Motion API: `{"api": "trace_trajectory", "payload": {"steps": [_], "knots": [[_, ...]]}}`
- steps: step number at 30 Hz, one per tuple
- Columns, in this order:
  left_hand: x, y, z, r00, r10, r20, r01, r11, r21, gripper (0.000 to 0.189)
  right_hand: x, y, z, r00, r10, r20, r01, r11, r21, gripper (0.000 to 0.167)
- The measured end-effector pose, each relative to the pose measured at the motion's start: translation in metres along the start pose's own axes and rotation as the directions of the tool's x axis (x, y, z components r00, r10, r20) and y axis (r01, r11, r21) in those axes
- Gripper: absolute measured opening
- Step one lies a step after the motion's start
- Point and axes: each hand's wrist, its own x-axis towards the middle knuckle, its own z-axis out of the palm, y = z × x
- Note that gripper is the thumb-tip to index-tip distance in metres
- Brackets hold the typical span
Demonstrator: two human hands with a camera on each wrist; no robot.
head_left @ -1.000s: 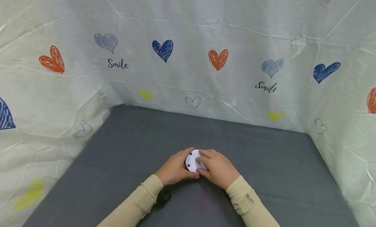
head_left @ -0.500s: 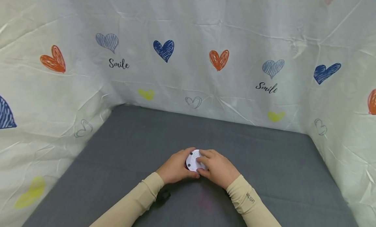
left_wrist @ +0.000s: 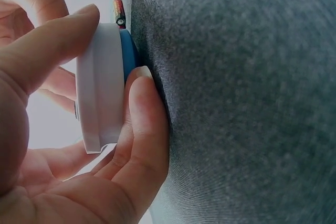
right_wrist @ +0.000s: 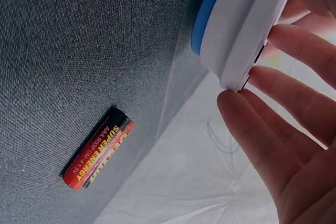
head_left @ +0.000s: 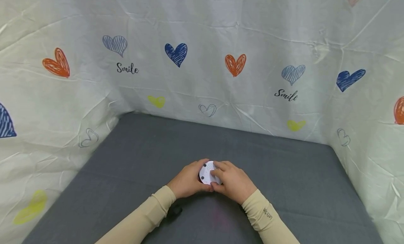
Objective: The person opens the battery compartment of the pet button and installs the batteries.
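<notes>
Between the two hands is a round white device with a blue underside (head_left: 206,173). Its upper face has small holes and dark round feet. The left hand (head_left: 188,180) grips its left side; in the left wrist view, curled fingers (left_wrist: 144,124) reach the blue part (left_wrist: 129,56) while others lie along the white casing (left_wrist: 100,93). From the other side the right hand (head_left: 235,182) holds the near and far rim, with a finger on the perforated face. In the right wrist view its fingertips touch the casing's edge (right_wrist: 239,40). A red and black AAA battery (right_wrist: 98,150) lies on the cloth.
Grey cloth (head_left: 284,173) covers the table. A white sheet with printed hearts (head_left: 205,33) hangs behind and at both sides. A dark object (head_left: 175,211) sits by the left sleeve, its kind unclear.
The right thumb has shifted slightly along the near rim of the device. The left hand and the device stay almost in place.
</notes>
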Motion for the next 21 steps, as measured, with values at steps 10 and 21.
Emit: {"api": "trace_trajectory", "payload": {"steps": [10,21], "knots": [[0.0002,0.0,0.0015,1.0,-0.014,-0.001,0.014,1.0,-0.005,0.097,0.0002,-0.0007,0.0027,1.0,-0.024,-0.018,0.023,0.999,-0.033,0.029],[0.0002,0.0014,0.0015,0.999,-0.035,-0.005,0.035,0.999,-0.003,0.096,0.0013,-0.0014,0.0051,0.997,-0.052,-0.062,0.048,0.997,-0.057,0.026]]}}
